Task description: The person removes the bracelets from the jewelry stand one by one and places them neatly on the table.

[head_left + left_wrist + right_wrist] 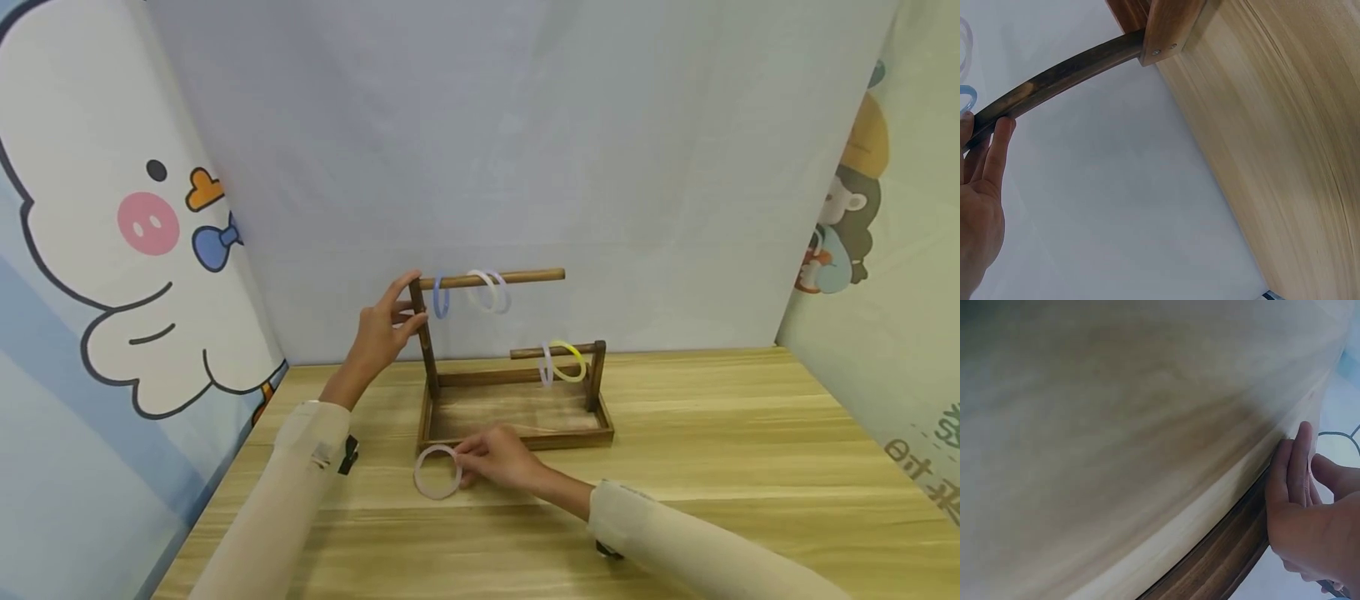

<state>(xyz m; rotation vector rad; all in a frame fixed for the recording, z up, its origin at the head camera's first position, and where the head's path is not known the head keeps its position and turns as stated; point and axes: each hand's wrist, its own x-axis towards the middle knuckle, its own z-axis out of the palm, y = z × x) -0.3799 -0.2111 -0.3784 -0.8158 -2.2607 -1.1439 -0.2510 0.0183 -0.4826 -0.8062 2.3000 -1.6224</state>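
Observation:
A dark wooden bangle stand (426, 346) has a tall post with a bar at the left and a shorter one at the right, above a shallow tray (525, 442). My left hand (381, 332) grips the tall post near its top, thumb in front; the left wrist view shows its fingers (999, 150) against the wood. In front of the tray, my right hand (498, 457) pinches a pale pinkish bangle (417, 475) by its right edge, just over the table. The right wrist view shows that hand (1300, 519) beside the tray's edge, with the bangle hidden.
On the upper bar (532, 276) hang a blue bangle (436, 298), a white bangle (492, 292) and a pale lavender one. The lower bar (525, 353) carries another lavender bangle (549, 367) and a yellow bangle (582, 364). A plain curtain (600, 167) closes off the wooden table's (712, 433) back.

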